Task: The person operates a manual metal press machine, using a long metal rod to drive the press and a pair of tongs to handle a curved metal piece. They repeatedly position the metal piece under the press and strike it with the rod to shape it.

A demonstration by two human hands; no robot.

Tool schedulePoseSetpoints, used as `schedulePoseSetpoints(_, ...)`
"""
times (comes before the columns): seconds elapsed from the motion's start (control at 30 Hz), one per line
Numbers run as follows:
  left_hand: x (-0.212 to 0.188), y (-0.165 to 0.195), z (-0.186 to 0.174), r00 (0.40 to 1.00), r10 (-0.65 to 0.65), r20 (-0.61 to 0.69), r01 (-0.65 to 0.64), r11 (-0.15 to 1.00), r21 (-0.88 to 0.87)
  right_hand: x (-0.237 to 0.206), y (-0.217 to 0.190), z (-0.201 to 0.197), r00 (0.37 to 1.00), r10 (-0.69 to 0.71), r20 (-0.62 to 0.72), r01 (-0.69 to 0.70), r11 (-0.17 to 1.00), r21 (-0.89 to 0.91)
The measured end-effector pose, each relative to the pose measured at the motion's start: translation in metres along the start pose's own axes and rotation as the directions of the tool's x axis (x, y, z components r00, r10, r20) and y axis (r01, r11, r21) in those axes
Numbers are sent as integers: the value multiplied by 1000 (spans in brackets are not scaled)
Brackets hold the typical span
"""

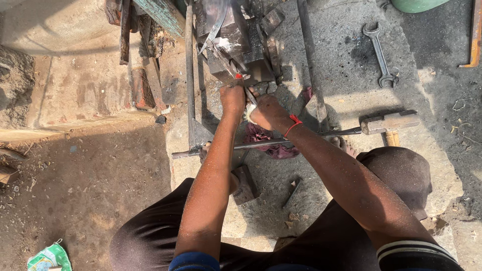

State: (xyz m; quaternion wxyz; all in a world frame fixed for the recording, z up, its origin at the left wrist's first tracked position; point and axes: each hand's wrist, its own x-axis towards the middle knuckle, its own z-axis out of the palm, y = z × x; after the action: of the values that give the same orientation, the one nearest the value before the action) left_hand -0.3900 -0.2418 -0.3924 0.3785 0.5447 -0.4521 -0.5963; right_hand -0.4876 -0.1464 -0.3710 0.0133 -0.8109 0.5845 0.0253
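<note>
Here, both hands meet at the far middle, before a dark metal block [236, 50]. The left hand [232, 96] is closed around a thin blade [249, 95] with a red tip; the right hand [267, 111] pinches a white scrap [247, 113] at it. It looks like a fitting step — next needs firm, steady hold. A hammer [389, 122] lies right.

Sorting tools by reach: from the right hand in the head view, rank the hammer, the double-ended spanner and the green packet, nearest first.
From the right hand:
1. Hammer, to its right on the stone slab.
2. Double-ended spanner, upper right.
3. Green packet, far lower left on the dirt.
</note>
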Motion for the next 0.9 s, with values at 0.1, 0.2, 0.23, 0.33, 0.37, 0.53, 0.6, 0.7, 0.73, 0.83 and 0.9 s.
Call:
schedulePoseSetpoints(0.1, 0, 2, -6, 998, -28, -59, 33, 997, 70, 6, -8, 4, 998, 34, -56, -27, 993, 116)
schedulePoseSetpoints(0.2, 1, 6, -11, 999, 8, -50, 0, 987, 159, 9, -14, 6, 983, 70, -169, -32, 975, 221)
schedulePoseSetpoints(0.23, 1, 7, -12, 998, 7, -55, 3, 982, 187, 8, -16, 6, 969, 86, -231, -30, 972, 235)
schedulePoseSetpoints(0.33, 3, 8, -20, 999, -13, -38, 20, 980, 198, 11, -23, 3, 995, 76, -68, -58, 970, 235)
schedulePoseSetpoints(0.37, 4, 8, -22, 999, -32, -3, 32, 988, 149, 13, -25, 1, 980, 191, -46, -150, 879, 453)
schedulePoseSetpoints(0.53, 7, 5, -36, 997, -73, 10, 68, 969, 237, 14, -38, -5, 903, 426, 65, -189, 255, 948)
schedulePoseSetpoints(0.6, 8, 4, -40, 996, -89, -6, 88, 970, 228, 14, -42, -6, 897, 410, 168, -292, 261, 920)
schedulePoseSetpoints(0.7, 7, 4, -46, 996, -84, 4, 80, 964, 255, 16, -49, -7, 899, 423, 111, -280, 361, 889)
schedulePoseSetpoints(0.73, 7, 4, -48, 995, -98, 10, 93, 966, 243, 17, -52, -7, 901, 430, 57, -250, 407, 879)
schedulePoseSetpoints(0.83, 3, 4, -54, 992, -125, 29, 115, 968, 222, 18, -60, -5, 893, 434, 117, -255, 274, 927)
schedulePoseSetpoints(0.9, 0, 5, -58, 991, -126, 42, 113, 967, 228, 19, -63, -2, 897, 437, 65, -234, 344, 909)
